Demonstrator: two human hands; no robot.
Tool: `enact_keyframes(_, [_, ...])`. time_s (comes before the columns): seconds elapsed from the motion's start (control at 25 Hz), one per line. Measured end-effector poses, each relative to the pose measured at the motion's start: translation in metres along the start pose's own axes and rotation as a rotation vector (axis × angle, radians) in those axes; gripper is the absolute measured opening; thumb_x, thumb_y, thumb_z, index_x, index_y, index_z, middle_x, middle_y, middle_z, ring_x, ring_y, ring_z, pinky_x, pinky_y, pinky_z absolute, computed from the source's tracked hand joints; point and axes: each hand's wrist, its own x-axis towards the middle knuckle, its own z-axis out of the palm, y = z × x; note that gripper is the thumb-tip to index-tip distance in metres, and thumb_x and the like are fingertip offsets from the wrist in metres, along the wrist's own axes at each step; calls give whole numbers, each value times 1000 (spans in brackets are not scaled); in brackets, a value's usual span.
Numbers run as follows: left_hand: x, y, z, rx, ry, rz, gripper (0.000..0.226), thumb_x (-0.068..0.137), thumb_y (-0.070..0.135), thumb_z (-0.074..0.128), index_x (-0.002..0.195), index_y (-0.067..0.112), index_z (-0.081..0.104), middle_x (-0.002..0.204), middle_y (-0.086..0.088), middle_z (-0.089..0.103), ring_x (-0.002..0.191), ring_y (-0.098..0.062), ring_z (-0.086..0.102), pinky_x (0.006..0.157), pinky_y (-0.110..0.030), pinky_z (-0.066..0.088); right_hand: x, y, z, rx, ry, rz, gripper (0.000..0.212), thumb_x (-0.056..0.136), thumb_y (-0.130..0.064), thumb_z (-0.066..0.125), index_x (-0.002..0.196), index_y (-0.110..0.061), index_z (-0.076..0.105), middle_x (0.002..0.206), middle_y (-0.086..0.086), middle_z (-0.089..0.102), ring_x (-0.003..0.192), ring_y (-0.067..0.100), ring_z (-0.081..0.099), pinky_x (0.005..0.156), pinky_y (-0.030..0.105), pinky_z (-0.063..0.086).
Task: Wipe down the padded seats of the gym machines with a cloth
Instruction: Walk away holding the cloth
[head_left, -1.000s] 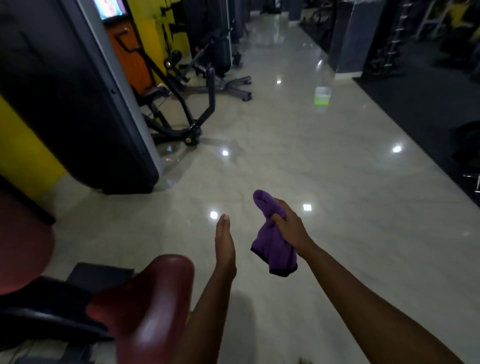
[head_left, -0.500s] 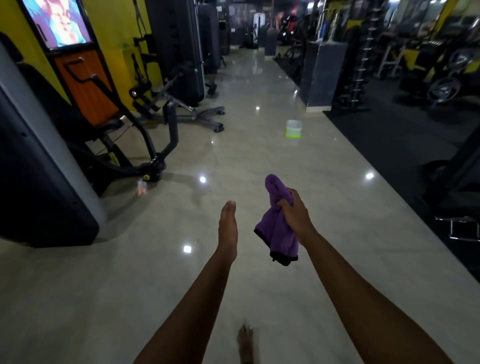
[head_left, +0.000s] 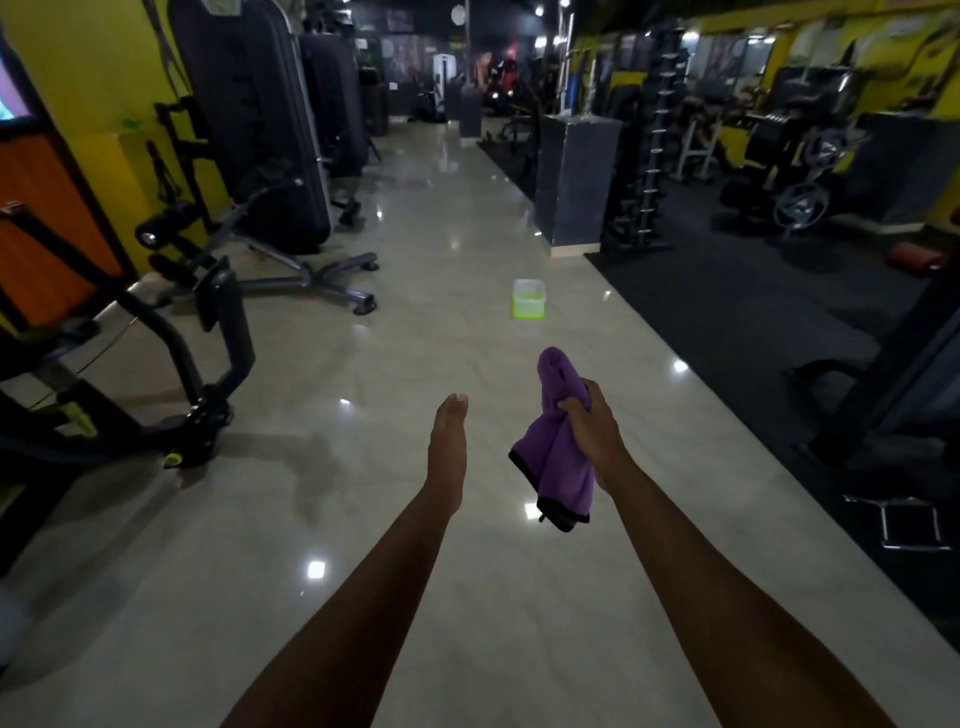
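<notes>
Head view: two bare forearms reach forward over a glossy pale tiled floor (head_left: 395, 322). One cloth (head_left: 558, 462), one small clear tub with a green base (head_left: 529, 300), one grey pillar (head_left: 576, 176). Left hand (head_left: 449, 441) seen edge-on, fingers straight and together, holding nothing. Right hand (head_left: 592, 431) has its fingers curled round the middle of the cloth, gripping it bunched. The cloth is in mid-air just right of the left hand, not touching it and well above the floor. It is purple and soft-looking, with one rounded end poking up above the fist, the rest hanging in folds below, and dark edging along the bottom hem. A wide aisle runs straight ahead, with the tub standing alone in it beyond the hands. On the left edge, dark gym machines (head_left: 182, 353) line a yellow wall, their feet jutting into the aisle. On the right edge, the tiles end at a black mat (head_left: 727, 322) with racks and weights behind it. No padded seats can be made out clearly.
</notes>
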Motion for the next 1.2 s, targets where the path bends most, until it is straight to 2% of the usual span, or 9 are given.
enact_keyframes(0.12, [87,1,49,8,-44,27,49,97,37,43,142,19,37,146,4,40,136,-13,34,105,-23,20,94,8,-16,-22,9,-22,32,91,-13,47,123,-18,47,103,2,56,95,22,53,82,35,42])
enact_keyframes(0.24, [182,5,105,25,-49,37,48,97,37,43,141,19,38,147,2,40,136,-16,35,110,-28,22,201,16,-33,-97,-10,-58,34,92,-12,47,126,-17,46,106,2,56,99,23,53,86,36,41])
enact_keyframes(0.44, [320,13,194,44,-17,16,47,97,38,41,141,20,39,147,2,39,136,-17,35,112,-33,22,385,12,-55,-325,-152,-109,36,91,-3,45,127,-8,45,111,12,58,94,18,49,71,23,32])
enact_keyframes(0.56, [403,12,231,38,18,-7,45,98,36,41,139,19,41,146,0,41,135,-18,36,111,-33,23,487,15,-54,-435,-151,-91,34,89,-4,45,122,-7,46,112,19,60,94,25,54,71,27,35])
enact_keyframes(0.68, [498,8,266,44,39,-14,45,98,36,41,139,19,41,145,0,41,135,-20,36,110,-34,24,593,26,-48,-583,-179,-93,30,89,-9,48,118,-7,49,109,21,61,101,36,58,77,35,42])
enact_keyframes(0.84, [639,8,318,67,22,-3,45,97,37,42,138,18,43,143,0,43,134,-20,38,112,-35,26,738,33,-39,-804,-165,-154,25,84,-16,56,108,-11,62,109,15,66,105,35,57,79,33,42])
enact_keyframes(1.04, [792,30,378,122,4,-36,44,97,37,43,137,16,44,132,5,46,129,-16,41,108,-29,27,902,31,-32,-810,-138,-81,24,80,-19,60,102,-12,67,105,15,68,103,36,59,78,32,43])
enact_keyframes(1.2, [903,39,414,113,26,-65,41,97,35,44,134,16,47,140,-1,46,130,-18,42,108,-29,28,1025,37,-23,-794,-125,-32,17,76,-21,62,90,-12,68,96,14,69,98,34,61,70,30,40])
